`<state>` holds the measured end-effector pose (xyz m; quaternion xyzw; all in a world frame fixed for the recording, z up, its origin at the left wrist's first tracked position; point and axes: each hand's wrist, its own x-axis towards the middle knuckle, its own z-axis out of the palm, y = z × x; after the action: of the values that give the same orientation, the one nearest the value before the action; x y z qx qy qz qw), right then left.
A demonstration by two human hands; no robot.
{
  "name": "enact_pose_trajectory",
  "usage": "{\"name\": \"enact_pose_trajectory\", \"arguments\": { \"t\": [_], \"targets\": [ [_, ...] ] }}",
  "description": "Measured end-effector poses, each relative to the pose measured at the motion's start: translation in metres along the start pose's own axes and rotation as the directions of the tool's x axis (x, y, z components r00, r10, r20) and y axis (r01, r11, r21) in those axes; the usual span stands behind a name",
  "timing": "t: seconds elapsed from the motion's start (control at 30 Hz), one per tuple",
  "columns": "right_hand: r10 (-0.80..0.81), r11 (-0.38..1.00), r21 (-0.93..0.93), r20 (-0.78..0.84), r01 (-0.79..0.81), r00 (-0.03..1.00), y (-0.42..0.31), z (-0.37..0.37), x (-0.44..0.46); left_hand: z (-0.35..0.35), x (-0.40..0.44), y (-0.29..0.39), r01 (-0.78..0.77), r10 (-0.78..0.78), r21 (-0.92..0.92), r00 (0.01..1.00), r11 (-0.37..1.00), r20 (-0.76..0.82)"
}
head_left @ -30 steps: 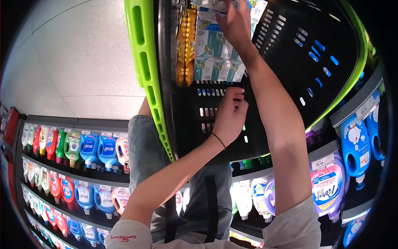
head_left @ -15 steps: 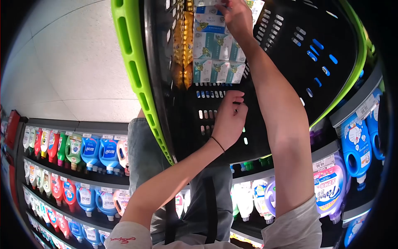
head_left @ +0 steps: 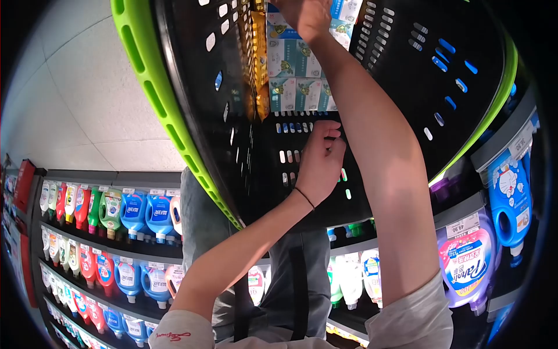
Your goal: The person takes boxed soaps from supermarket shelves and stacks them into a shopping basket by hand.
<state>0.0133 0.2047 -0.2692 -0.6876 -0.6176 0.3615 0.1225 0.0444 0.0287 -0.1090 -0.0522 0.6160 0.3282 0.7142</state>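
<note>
My right hand reaches far into a black plastic basket with a bright green rim, over the stacked small boxes. Its fingers are partly cut off by the top edge, so what they touch is hidden. Teal-and-white boxes stand in neat rows below it, with a blue-and-white box beyond them. Yellow-gold packets line the left side of the stack. My left hand hovers in the near part of the basket, fingers curled in, with nothing visible in them.
Shelves of upside-down-looking detergent bottles run along the lower left. More bottles, including a pink-and-purple one and a blue one, stand at the right. Pale floor tiles lie at the left.
The basket's left rim has shifted left in view, and the boxes sit slightly higher. My right hand has moved up and left, its fingers now mostly out of frame. My left hand has barely moved.
</note>
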Motion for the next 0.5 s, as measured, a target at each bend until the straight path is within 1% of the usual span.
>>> {"name": "enact_pose_trajectory", "arguments": {
  "t": [0.03, 0.1, 0.17, 0.2, 0.23, 0.27, 0.3, 0.33, 0.37, 0.43, 0.5],
  "targets": [
    [0.028, 0.999, -0.016, -0.036, -0.029, 0.999, 0.000, 0.005, 0.003, 0.000, 0.000, 0.000, 0.010, -0.010, 0.026, 1.000, 1.000, 0.002],
    [0.025, 0.999, -0.027, -0.014, -0.026, 1.000, 0.004, 0.002, 0.001, 0.000, -0.003, -0.003, 0.029, -0.029, 0.049, 1.000, 0.998, -0.002],
    [-0.109, 0.990, -0.085, 0.052, 0.113, 0.993, 0.008, -0.013, -0.004, 0.002, -0.003, -0.008, 0.017, -0.017, 0.013, 1.000, 1.000, 0.003],
    [-0.276, 0.939, -0.197, 0.060, 0.283, 0.959, 0.021, -0.017, -0.003, 0.002, -0.004, -0.004, 0.015, -0.015, 0.010, 1.000, 1.000, 0.004],
    [-0.281, 0.937, -0.199, 0.060, 0.287, 0.958, 0.030, -0.021, -0.001, 0.000, -0.005, 0.004, 0.049, -0.050, 0.078, 0.999, 0.996, 0.012],
    [-0.330, 0.885, -0.314, 0.099, 0.344, 0.939, 0.038, -0.024, 0.001, -0.001, -0.004, 0.009, 0.083, -0.086, 0.147, 0.996, 0.986, 0.016],
    [-0.370, 0.816, -0.422, 0.144, 0.396, 0.918, 0.036, -0.029, 0.002, 0.000, -0.004, 0.009, 0.082, -0.085, 0.145, 0.996, 0.986, 0.016],
    [-0.316, 0.834, -0.401, 0.214, 0.378, 0.924, 0.034, -0.041, 0.003, 0.000, -0.004, 0.008, 0.081, -0.083, 0.109, 0.996, 0.991, 0.013],
    [-0.314, 0.834, -0.401, 0.218, 0.378, 0.924, 0.034, -0.046, 0.004, 0.001, -0.005, 0.007, 0.083, -0.084, 0.073, 0.996, 0.994, 0.011],
    [-0.325, 0.834, -0.371, 0.269, 0.409, 0.907, 0.036, -0.051, 0.005, 0.001, -0.006, 0.007, 0.090, -0.091, 0.075, 0.996, 0.993, 0.013],
    [-0.318, 0.844, -0.360, 0.259, 0.397, 0.912, 0.038, -0.048, 0.004, 0.002, -0.005, 0.008, 0.091, -0.093, 0.078, 0.996, 0.993, 0.016]
  ]
}}
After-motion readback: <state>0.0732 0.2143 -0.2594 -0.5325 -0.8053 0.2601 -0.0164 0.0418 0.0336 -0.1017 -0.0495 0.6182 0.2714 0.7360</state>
